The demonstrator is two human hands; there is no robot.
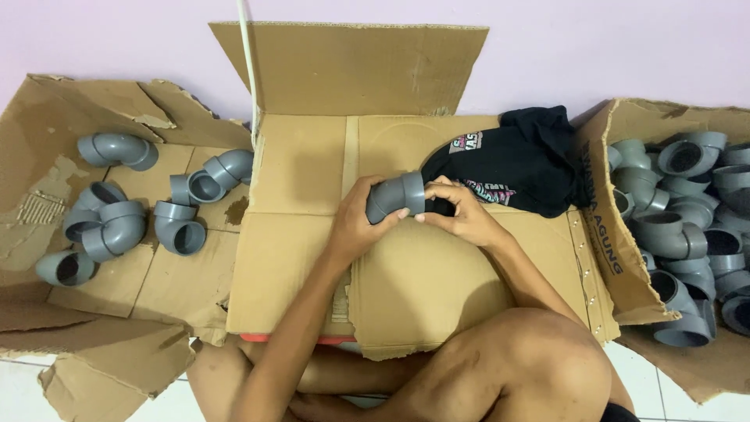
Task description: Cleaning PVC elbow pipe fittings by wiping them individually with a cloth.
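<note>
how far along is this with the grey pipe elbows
Done, it seems: several grey elbows lie spread on the flattened cardboard at the left. In hand: the left hand and right hand both grip one elbow, held against a black cloth over the middle cardboard sheet. Left: the box at the right holds a larger heap of elbows, so probably well under halfway.

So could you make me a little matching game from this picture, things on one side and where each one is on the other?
Things:
1. grey pipe elbow
2. black cloth
3. full cardboard box
4. loose elbows

Places:
A. on torn cardboard at the left
B. at the right edge, packed with grey fittings
C. between the left hand and right hand
D. on the middle box, beyond the hands

Pairs: 1-C, 2-D, 3-B, 4-A
</note>
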